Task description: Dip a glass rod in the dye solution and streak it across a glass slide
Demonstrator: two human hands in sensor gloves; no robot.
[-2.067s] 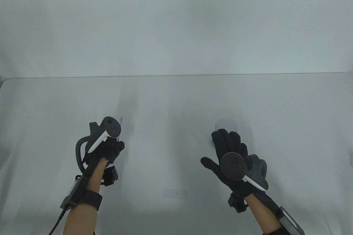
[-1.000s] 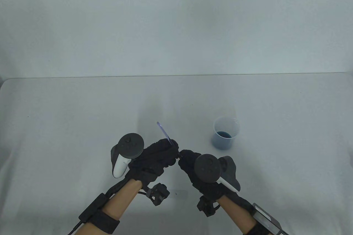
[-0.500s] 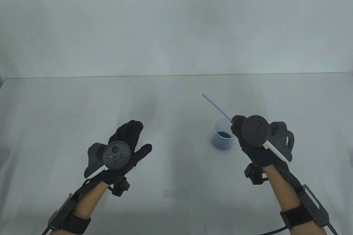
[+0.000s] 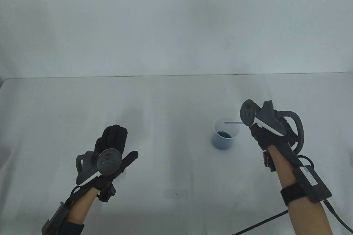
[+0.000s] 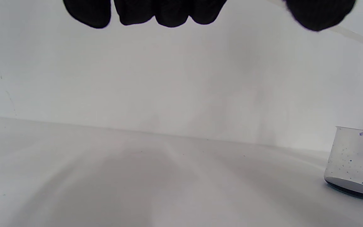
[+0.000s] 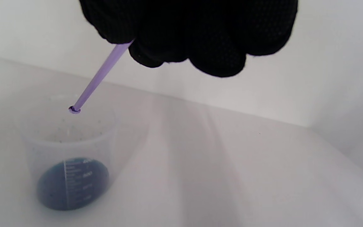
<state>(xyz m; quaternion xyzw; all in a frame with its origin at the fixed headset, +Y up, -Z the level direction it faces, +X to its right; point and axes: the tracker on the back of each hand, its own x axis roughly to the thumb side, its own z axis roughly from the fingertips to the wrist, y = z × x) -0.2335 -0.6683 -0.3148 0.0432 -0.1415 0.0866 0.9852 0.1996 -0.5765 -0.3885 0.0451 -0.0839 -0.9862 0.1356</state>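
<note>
A clear glass slide (image 4: 175, 193) lies flat on the white table (image 4: 176, 97) at the near edge, between the two forearms and nearer the camera than either hand, touched by neither. Ahead of it and to its left, the left hand (image 4: 111, 149) hovers palm down, fingers extended and loosely spread with the thumb out to the side, holding nothing; in the left wrist view its fingertips (image 5: 169, 14) hang side by side with only bare table beneath them. Farther back on the other side, the right hand (image 4: 271, 133) is raised and curled into a closed grip around one end of a thin purple glass rod (image 6: 99, 75). The rod slants down and away from that hand toward its left, its free tip poised over the open mouth of a small translucent beaker (image 4: 225, 133). The tip sits at about rim height, above the dark blue dye solution (image 6: 72, 184) pooled at the beaker's bottom, not touching the liquid. The beaker stands upright just left of the right hand and well apart from the left hand.
</note>
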